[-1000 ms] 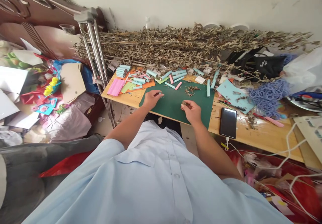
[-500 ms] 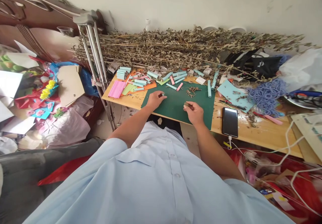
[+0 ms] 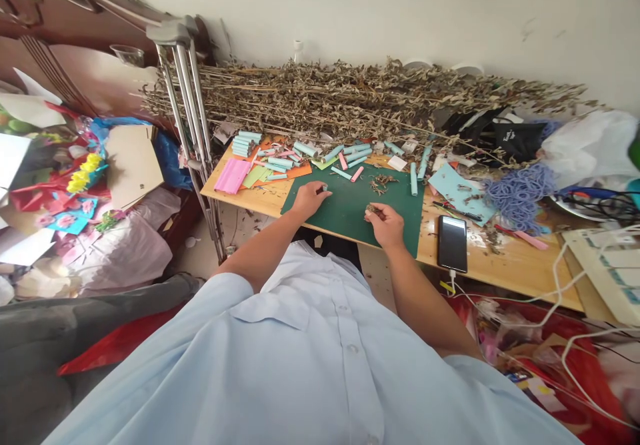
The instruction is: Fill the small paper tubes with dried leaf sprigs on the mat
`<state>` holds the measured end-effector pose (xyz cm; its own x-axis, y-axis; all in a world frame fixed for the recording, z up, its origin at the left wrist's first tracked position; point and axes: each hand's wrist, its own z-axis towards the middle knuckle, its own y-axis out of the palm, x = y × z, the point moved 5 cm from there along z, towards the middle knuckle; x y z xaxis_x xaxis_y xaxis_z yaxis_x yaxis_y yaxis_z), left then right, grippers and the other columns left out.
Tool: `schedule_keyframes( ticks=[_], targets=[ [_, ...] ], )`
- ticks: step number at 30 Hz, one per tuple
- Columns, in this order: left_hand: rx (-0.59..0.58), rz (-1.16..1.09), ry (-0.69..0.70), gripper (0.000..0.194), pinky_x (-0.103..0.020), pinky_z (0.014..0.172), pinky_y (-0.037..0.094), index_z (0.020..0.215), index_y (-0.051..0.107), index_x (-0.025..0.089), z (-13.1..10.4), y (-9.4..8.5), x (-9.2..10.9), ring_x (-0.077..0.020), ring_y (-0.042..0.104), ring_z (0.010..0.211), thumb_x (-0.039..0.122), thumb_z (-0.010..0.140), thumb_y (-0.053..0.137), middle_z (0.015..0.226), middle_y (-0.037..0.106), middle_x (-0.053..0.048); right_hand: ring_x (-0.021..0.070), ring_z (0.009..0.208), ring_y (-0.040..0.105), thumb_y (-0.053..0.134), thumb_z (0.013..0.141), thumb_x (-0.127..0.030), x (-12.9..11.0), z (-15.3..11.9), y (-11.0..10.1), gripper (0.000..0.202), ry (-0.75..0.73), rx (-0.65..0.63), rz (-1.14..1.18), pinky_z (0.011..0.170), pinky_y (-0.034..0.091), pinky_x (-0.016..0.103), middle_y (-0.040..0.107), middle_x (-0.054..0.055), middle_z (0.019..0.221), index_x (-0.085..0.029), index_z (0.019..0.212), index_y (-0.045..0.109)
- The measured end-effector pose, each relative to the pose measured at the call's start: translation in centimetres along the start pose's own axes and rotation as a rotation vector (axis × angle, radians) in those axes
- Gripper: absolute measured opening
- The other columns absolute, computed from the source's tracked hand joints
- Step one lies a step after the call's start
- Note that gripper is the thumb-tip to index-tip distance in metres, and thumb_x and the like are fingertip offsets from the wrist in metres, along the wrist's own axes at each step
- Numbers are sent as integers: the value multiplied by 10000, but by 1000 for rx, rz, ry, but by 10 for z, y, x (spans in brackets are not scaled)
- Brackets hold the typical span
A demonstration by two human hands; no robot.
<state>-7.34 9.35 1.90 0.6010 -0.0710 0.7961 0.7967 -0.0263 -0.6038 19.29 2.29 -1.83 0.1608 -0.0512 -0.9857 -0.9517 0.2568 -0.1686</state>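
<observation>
My left hand (image 3: 310, 201) rests over the left part of the green cutting mat (image 3: 345, 211), its thumb and fingers closed. A small greyish bit shows at its fingertips, too small to name. Over the mat's right part, my right hand (image 3: 389, 226) pinches a small clump of dried leaves (image 3: 372, 209). A loose little heap of dried leaves (image 3: 383, 183) lies on the mat beyond that hand. Pale blue paper tubes (image 3: 357, 153) and a few pink ones, such as the pink paper tube (image 3: 357, 173), lie along the mat's far edge.
Long dried plant stalks (image 3: 320, 95) stretch along the wall. Pink paper (image 3: 233, 176) lies on the table's left. To the right are a phone (image 3: 453, 243) on a cable, blue paper (image 3: 460, 191) and tangled blue cord (image 3: 520, 195). Metal crutches (image 3: 193, 98) lean at the left end.
The camera view has shifted slightly, so the surroundings sit a little differently. Both hands keep nearly the same place and grip.
</observation>
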Motion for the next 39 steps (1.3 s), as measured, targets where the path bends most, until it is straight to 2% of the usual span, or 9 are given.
schedule_keyframes(
  ticks=[4,11,17,21,24,28,31,35,39],
  targets=[
    [-22,135,76,239,-322,766,441,737,649,202,2,-4,5,-216,583,792,351,905,734,790,635,-48,243,740,720,784,715,-525,-3,-1,-1,458,1,-2,-6,815,635,464,738,42,779,-206,1042,761],
    [-182,390,54,126,-348,867,468,852,738,195,11,2,1,-271,634,947,305,850,800,972,664,-107,237,727,707,787,707,-513,-6,-2,0,452,-2,-12,4,800,631,458,720,35,763,-199,1031,755],
    [-205,368,54,124,-372,925,476,821,763,195,17,1,0,-309,631,1033,294,815,837,967,658,-121,230,729,702,786,695,-541,-4,-1,1,464,-4,-10,15,806,627,454,729,33,786,-213,1020,749],
    [-236,398,102,147,-377,944,494,913,785,212,15,-2,-3,-307,627,1054,309,811,827,1025,685,-117,233,729,705,785,699,-524,-5,-2,0,448,-10,-12,10,805,625,458,737,41,801,-211,1018,749],
    [-229,372,137,162,-384,952,499,962,796,217,11,-6,-5,-303,623,1064,253,804,803,1054,700,-114,237,738,707,779,705,-528,-6,-2,0,447,-16,-10,-18,816,626,462,737,41,793,-215,1022,753],
    [-140,139,47,148,-371,882,502,935,800,196,9,-12,-7,-262,636,942,189,788,787,952,705,-88,235,728,705,771,709,-520,-2,0,-1,453,-18,-4,-43,823,623,464,729,34,771,-206,1036,759],
    [-88,-283,-157,176,-308,716,489,973,775,173,9,-13,-10,-169,599,723,239,810,793,816,681,-39,238,727,712,767,721,-498,1,1,-1,448,-33,-8,-47,829,618,464,730,32,764,-196,1052,759],
    [-105,-880,-431,300,-234,576,434,1030,702,153,5,-8,-2,-95,563,581,240,785,852,713,637,3,239,724,716,766,725,-506,1,0,-2,447,-47,-4,-54,824,618,465,731,31,760,-201,1052,756],
    [-150,-1096,-472,473,-218,548,440,1203,636,175,2,-8,17,-104,620,577,174,782,851,699,641,21,239,713,713,779,698,-529,-2,-1,-1,471,-34,3,-37,803,622,467,729,36,759,-192,1026,752]
  ],
)
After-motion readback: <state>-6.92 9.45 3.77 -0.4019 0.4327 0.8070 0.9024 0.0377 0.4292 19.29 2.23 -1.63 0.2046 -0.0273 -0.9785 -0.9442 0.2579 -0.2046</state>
